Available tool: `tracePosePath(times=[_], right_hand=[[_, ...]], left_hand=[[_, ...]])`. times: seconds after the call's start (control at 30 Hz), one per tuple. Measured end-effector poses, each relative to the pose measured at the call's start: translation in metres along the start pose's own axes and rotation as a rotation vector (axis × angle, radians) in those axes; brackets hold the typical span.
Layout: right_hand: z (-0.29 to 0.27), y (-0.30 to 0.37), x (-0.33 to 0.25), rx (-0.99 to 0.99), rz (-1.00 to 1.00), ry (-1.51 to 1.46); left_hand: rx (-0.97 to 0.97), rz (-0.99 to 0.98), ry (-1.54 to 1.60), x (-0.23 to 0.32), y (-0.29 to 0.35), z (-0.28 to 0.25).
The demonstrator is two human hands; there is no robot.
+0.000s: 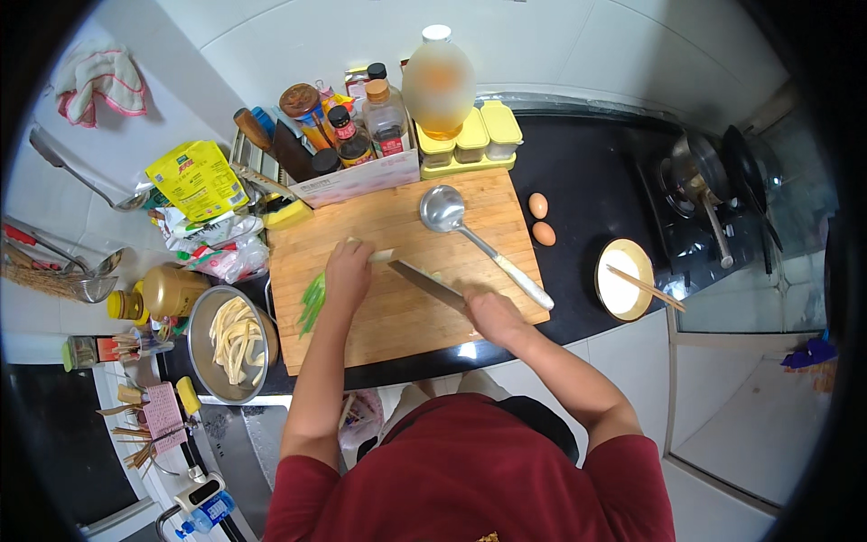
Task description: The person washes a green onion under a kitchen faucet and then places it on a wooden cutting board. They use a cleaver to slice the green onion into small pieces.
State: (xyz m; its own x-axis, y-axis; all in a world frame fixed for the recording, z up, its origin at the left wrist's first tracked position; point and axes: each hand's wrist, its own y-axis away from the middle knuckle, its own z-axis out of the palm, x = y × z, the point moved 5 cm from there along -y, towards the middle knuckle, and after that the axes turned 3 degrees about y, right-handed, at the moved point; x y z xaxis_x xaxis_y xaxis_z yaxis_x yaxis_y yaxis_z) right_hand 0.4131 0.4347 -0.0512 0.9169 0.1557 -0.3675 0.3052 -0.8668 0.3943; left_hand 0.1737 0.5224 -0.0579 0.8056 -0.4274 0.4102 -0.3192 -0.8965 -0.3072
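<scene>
My left hand (349, 269) is closed over a scallion on the wooden cutting board (397, 334). Its white end (382, 256) sticks out to the right of my fingers, and green leaves (312, 303) show beside my wrist. In my right hand (493, 316) is the handle of a kitchen knife (428, 285). The blade points to the upper left, its tip close to the scallion's white end. Small pale bits seem to lie by the blade, too small to make out. A metal ladle (443, 209) rests across the board's right side, bowl end away from me.
Left of the board stands a steel bowl (204, 379) of pale yellow strips. Behind it are a box of bottles (361, 178) and yellow-lidded seasoning jars (471, 135). To the right are two eggs (538, 206), a bowl of white contents (601, 289) with chopsticks (646, 287), and a stove pan (700, 167).
</scene>
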Motion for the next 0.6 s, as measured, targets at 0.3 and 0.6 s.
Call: tracePosePath(times=[0.3, 0.6], right_hand=[[-0.007, 0.0, -0.002, -0.015, -0.015, 0.042], [-0.01, 0.02, -0.018, -0.066, -0.049, 0.064]], left_hand=[[-0.139, -0.054, 0.039, 0.039, 0.082, 0.051], [-0.007, 0.083, 0.018, 0.04, 0.087, 0.031]])
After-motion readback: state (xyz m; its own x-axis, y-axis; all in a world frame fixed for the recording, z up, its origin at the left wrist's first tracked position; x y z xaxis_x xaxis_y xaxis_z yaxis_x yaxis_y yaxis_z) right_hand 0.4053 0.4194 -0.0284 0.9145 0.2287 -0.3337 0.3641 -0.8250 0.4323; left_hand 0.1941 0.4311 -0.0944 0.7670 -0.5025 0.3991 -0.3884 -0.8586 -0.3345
